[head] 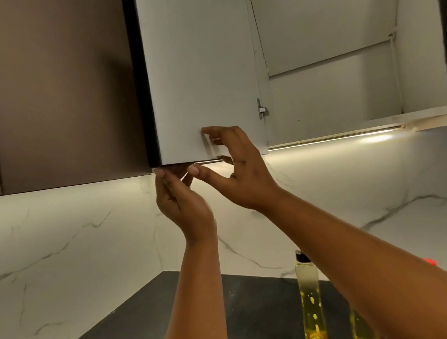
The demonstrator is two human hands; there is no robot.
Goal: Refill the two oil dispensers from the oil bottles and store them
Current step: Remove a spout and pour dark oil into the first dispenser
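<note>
On counter (198, 318), upright oil dispenser (311, 301).

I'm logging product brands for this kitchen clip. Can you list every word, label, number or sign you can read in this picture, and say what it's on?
None: no readable text anywhere in this view.
Oil dispenser: clear glass, dark cap, no label visible.
Second dispenser: mostly hidden behind the right arm; no label shows.
Cabinet door: plain white inner face, no markings.
Red object behind the right arm: too little visible to tell.
</note>
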